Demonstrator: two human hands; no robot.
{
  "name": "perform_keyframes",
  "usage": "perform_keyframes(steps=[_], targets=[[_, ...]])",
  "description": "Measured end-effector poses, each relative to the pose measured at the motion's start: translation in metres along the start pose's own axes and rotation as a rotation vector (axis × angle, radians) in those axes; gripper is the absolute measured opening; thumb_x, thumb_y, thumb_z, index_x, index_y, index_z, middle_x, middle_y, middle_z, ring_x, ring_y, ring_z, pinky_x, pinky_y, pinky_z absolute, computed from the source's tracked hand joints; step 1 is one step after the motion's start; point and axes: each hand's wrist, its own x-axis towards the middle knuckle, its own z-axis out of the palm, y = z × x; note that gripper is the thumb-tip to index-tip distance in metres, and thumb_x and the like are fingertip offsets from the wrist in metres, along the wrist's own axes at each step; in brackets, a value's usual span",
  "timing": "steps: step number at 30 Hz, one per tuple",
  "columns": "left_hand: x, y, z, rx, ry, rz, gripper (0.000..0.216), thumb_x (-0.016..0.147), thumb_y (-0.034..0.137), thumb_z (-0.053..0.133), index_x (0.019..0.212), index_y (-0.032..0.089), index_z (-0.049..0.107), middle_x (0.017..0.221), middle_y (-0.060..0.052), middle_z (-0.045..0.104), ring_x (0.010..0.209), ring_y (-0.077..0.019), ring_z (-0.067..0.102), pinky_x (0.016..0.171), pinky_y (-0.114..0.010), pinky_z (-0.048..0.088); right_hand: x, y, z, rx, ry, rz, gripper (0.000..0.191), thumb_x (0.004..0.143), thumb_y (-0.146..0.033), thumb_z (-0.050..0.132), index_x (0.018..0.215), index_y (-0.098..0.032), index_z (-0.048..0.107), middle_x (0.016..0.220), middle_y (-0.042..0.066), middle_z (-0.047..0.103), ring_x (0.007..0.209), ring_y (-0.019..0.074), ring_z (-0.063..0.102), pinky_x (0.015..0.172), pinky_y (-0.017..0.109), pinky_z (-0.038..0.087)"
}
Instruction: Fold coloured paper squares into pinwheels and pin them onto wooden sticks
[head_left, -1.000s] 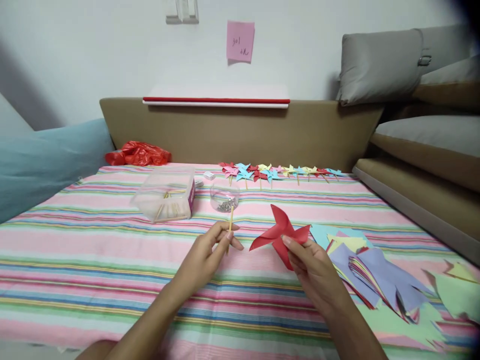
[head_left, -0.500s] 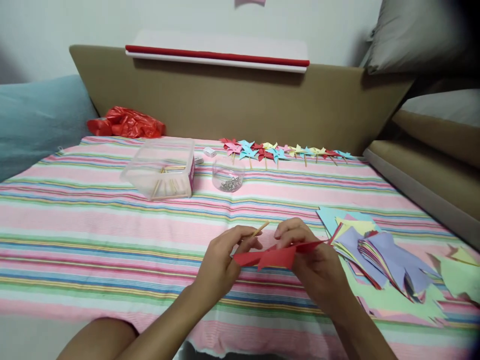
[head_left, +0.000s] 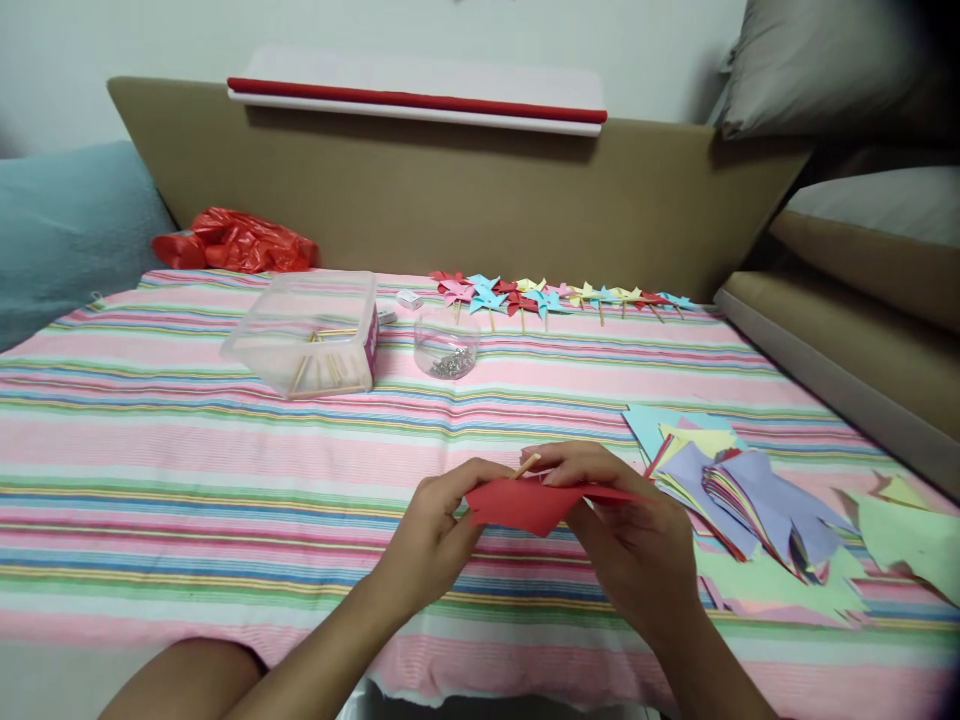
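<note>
A red paper pinwheel (head_left: pixel 529 502) is held flat between both hands over the striped cloth. My left hand (head_left: pixel 431 535) pinches a thin wooden stick (head_left: pixel 526 465) whose tip pokes up behind the red paper. My right hand (head_left: pixel 630 545) grips the pinwheel from the right, with its fingers curled over the top edge. Both hands meet at the paper's middle.
A clear box of wooden sticks (head_left: pixel 311 335) and a small clear cup of metal pins (head_left: pixel 448 345) stand further back. A row of finished pinwheels (head_left: pixel 551 295) lies at the far edge. Stacked cut coloured papers (head_left: pixel 742 490) lie to the right. A red plastic bag (head_left: pixel 236 242) sits back left.
The hands came together: the red pinwheel went from upright to lying flat, and the stick moved behind it. The view tilted down and shifted.
</note>
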Motion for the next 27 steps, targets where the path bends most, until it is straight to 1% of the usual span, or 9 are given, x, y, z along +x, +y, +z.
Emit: perform_keyframes(steps=[6, 12, 16, 19, 22, 27], targets=[[-0.0007, 0.0006, 0.0010, 0.001, 0.002, -0.055, 0.021, 0.093, 0.022, 0.054, 0.105, 0.024, 0.071, 0.102, -0.004, 0.077, 0.090, -0.0210, 0.070, 0.079, -0.029, 0.053, -0.0007, 0.0010, 0.0012, 0.019, 0.003, 0.001, 0.024, 0.094, -0.010, 0.062, 0.105, -0.030, 0.070, 0.106, 0.002, 0.073, 0.108, 0.0213, 0.068, 0.094, 0.040, 0.055], [-0.0009, 0.0024, 0.0021, -0.027, -0.019, -0.035, 0.023, 0.093, 0.018, 0.054, 0.107, 0.025, 0.072, 0.102, -0.003, 0.077, 0.089, -0.0193, 0.071, 0.079, -0.027, 0.053, 0.0000, -0.0005, 0.0010, -0.011, 0.014, -0.020, 0.020, 0.094, -0.011, 0.062, 0.103, -0.028, 0.069, 0.103, 0.002, 0.073, 0.104, 0.0194, 0.068, 0.091, 0.036, 0.056], [-0.0008, 0.0010, 0.0029, -0.043, -0.024, -0.038, 0.021, 0.093, 0.020, 0.057, 0.107, 0.026, 0.072, 0.104, -0.001, 0.077, 0.090, -0.0182, 0.071, 0.079, -0.026, 0.052, 0.0002, -0.0010, 0.0017, 0.006, 0.019, -0.014, 0.018, 0.095, -0.013, 0.062, 0.102, -0.027, 0.069, 0.103, 0.003, 0.073, 0.102, 0.0193, 0.069, 0.090, 0.035, 0.056], [-0.0006, 0.0013, 0.0031, -0.057, -0.035, -0.052, 0.021, 0.095, 0.020, 0.055, 0.106, 0.026, 0.072, 0.101, 0.000, 0.077, 0.089, -0.0176, 0.070, 0.080, -0.026, 0.052, 0.0000, -0.0002, 0.0027, 0.027, 0.020, -0.005, 0.017, 0.095, -0.013, 0.061, 0.102, -0.027, 0.069, 0.103, 0.003, 0.073, 0.103, 0.0198, 0.069, 0.090, 0.036, 0.056], [-0.0002, 0.0045, 0.0029, -0.054, -0.058, -0.072, 0.022, 0.095, 0.019, 0.053, 0.104, 0.025, 0.072, 0.097, -0.001, 0.077, 0.090, -0.0184, 0.071, 0.081, -0.027, 0.052, -0.0003, 0.0004, 0.0031, 0.024, 0.018, -0.007, 0.018, 0.095, -0.013, 0.061, 0.103, -0.028, 0.069, 0.103, 0.002, 0.072, 0.103, 0.0181, 0.069, 0.091, 0.034, 0.055], [0.0004, 0.0078, 0.0025, -0.024, -0.063, -0.035, 0.026, 0.093, 0.014, 0.050, 0.101, 0.024, 0.072, 0.094, -0.001, 0.076, 0.089, -0.0185, 0.070, 0.081, -0.028, 0.051, -0.0007, 0.0009, 0.0027, 0.036, 0.010, -0.005, 0.018, 0.095, -0.013, 0.062, 0.103, -0.028, 0.069, 0.104, 0.000, 0.072, 0.106, 0.0171, 0.068, 0.094, 0.033, 0.055]])
